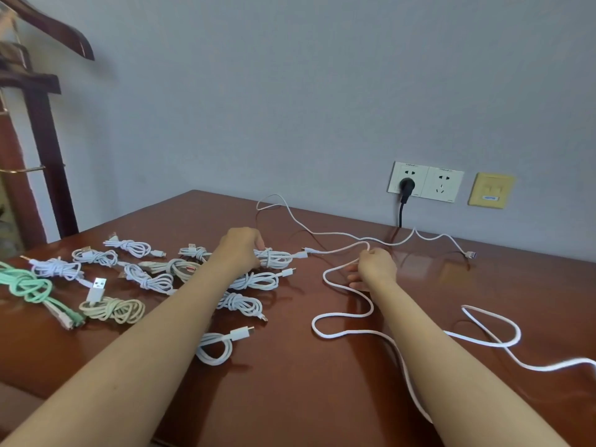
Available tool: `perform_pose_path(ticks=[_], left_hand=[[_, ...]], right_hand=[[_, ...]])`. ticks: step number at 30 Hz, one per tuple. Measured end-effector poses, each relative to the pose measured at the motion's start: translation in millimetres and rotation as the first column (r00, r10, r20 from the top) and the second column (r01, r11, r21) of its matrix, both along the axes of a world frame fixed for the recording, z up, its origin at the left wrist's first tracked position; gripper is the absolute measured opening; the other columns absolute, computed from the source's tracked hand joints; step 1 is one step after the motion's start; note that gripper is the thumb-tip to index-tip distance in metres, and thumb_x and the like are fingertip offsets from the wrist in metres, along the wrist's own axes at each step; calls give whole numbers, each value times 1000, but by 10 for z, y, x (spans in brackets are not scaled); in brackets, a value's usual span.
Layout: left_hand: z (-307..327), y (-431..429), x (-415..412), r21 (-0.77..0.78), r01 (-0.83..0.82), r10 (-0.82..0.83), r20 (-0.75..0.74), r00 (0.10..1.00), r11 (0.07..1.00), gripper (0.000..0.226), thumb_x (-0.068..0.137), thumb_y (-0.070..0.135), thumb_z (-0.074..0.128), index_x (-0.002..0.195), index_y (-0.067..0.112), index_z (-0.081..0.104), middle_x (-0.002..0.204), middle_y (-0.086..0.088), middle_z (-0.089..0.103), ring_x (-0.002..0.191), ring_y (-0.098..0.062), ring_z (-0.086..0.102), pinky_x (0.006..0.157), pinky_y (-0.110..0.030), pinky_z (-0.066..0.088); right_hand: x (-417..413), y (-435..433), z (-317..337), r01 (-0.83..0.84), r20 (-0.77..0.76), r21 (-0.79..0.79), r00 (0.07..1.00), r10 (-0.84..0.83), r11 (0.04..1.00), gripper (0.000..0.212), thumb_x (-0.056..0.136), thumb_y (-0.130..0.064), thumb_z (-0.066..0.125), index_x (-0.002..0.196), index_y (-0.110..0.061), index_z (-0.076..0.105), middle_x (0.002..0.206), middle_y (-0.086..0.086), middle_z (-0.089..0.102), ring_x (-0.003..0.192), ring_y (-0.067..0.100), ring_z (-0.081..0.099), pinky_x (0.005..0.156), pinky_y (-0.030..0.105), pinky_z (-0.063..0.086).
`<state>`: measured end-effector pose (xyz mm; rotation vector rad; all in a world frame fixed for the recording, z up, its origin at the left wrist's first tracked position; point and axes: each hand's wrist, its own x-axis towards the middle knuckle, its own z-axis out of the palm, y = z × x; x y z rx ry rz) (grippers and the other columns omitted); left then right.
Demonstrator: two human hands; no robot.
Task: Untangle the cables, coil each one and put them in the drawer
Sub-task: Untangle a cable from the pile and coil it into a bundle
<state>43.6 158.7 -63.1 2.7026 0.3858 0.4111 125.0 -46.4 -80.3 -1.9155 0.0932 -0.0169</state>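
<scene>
**cableguy:** ok so where's the cable you're on right now?

**benchlurker:** The loose white cable (342, 330) sprawls in open loops over the right half of the worktop (290, 398). Your right grip (375, 267) pinches it near its far loop, fingers curled in. The rest snakes back toward you and slips under your right forearm. One connector end lies just beside the coiled white bundle (277, 258). Your left grip (240, 250) is on that bundle, fingers curled over the top of it.

**cableguy:** and everything else?

**benchlurker:** More white coils (148, 280) sit knotted up in a cluster on the left half, around and under your left forearm. Far left there's a mint green coil (27, 285), with a beige coil (113, 309) near it. A thin white cable (325, 233) runs uncoiled along the back of the worktop, behind both hands. Another thick white loop (503, 321) lies right of your right forearm; can't tell if it's the same cable you're pinching. On the wall behind, a black plug (405, 185) sits in a white double socket (443, 188), and there's a yellow plate (491, 190) beside that. A dark wooden stand (48, 140) is off at the left edge.
</scene>
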Motion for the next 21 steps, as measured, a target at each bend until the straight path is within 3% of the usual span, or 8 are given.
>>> perform_pose_path(ticks=[5, 13, 17, 19, 21], left_hand=[[143, -67, 3, -37, 39, -44, -132, 990, 999, 38, 81, -1, 58, 115, 15, 56, 127, -9, 52, 110, -26, 54, 78, -28, 45], [391, -287, -28, -98, 94, -94, 2, 996, 991, 37, 82, -5, 46, 110, 13, 60, 118, -7, 55, 112, -25, 52, 88, -29, 43], [459, -555, 0, -118, 220, -207, 113, 972, 968, 37, 84, -4, 43, 116, 11, 56, 112, -6, 56, 109, -23, 53, 84, -24, 41], [473, -765, 29, -126, 299, -279, 152, 948, 946, 39, 87, -1, 42, 125, 10, 49, 122, -10, 53, 112, -24, 51, 86, -26, 40], [486, -1011, 56, -123, 364, -342, 169, 924, 923, 44, 90, 3, 43, 133, 8, 40, 133, -11, 46, 121, -25, 46, 92, -26, 36]], right_hand=[[-35, -148, 10, -2, 55, 8, 998, 2, 1000, 21, 100, -20, 33, 99, -6, 48, 70, 9, 61, 50, 21, 58, 47, 31, 54], [-132, -280, 56, 28, 108, -39, 994, -24, 999, 23, 97, -20, 35, 99, -5, 52, 91, 17, 67, 56, 27, 62, 48, 33, 54], [-64, -379, 72, 78, 179, -96, 982, -60, 992, 17, 92, -20, 33, 90, -11, 48, 102, 22, 65, 92, 40, 64, 81, 49, 53], [-75, -445, 115, 85, 187, -85, 980, -68, 993, 15, 93, -20, 34, 84, -13, 45, 103, 23, 64, 96, 42, 62, 87, 50, 50], [-160, -521, 198, 106, 195, -69, 977, -91, 992, 16, 93, -18, 34, 92, -9, 48, 106, 23, 64, 96, 40, 62, 88, 48, 50]])
